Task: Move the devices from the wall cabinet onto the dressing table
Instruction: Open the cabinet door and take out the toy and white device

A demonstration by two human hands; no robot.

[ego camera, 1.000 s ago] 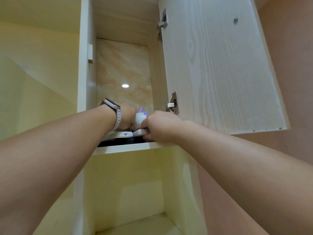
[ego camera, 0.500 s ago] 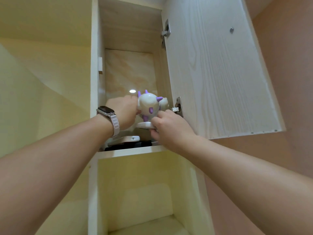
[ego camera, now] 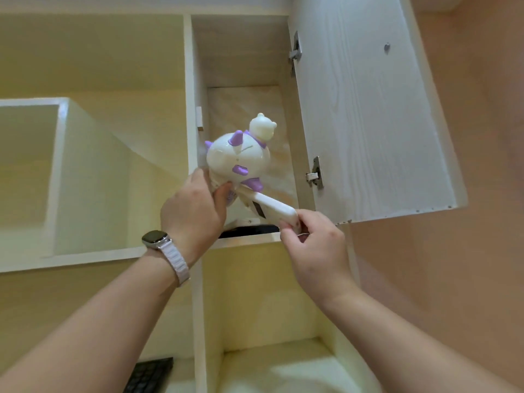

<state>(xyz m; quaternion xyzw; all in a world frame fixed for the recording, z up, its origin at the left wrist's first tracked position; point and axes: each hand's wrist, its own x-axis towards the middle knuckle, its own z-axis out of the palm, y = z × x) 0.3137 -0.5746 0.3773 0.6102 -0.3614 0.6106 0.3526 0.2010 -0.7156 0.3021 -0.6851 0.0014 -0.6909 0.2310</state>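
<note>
Head camera looks up at a pale wooden wall cabinet [ego camera: 195, 66]. At the far left of the frame an open white box shelf [ego camera: 61, 177] stands out from the yellowish wall. At the bottom edge, left of centre, a corner of a black keyboard [ego camera: 150, 374] shows.

Left of centre, the left hand [ego camera: 195, 211], with a grey smartwatch on a white band [ego camera: 163, 248] at the wrist, grasps the lower left side of a white round cartoon-shaped plastic device with purple horns and a small white bear figure on top [ego camera: 235, 157]. The device is in the air, in front of the open cabinet compartment and tilted. Its flat white base [ego camera: 275, 208] slants down to the right.

Below the device, on the cabinet shelf, the edge of a flat black device [ego camera: 249, 231] lies, and a white thing rests on it; what it is I cannot tell.

Right of centre, the right hand [ego camera: 314, 248] pinches the lower right end of the white base with its fingertips [ego camera: 292, 224].

At the right, the light wood-grain cabinet door [ego camera: 368, 109] stands open on two metal hinges [ego camera: 314, 174], against a pinkish wall [ego camera: 467, 251].
</note>
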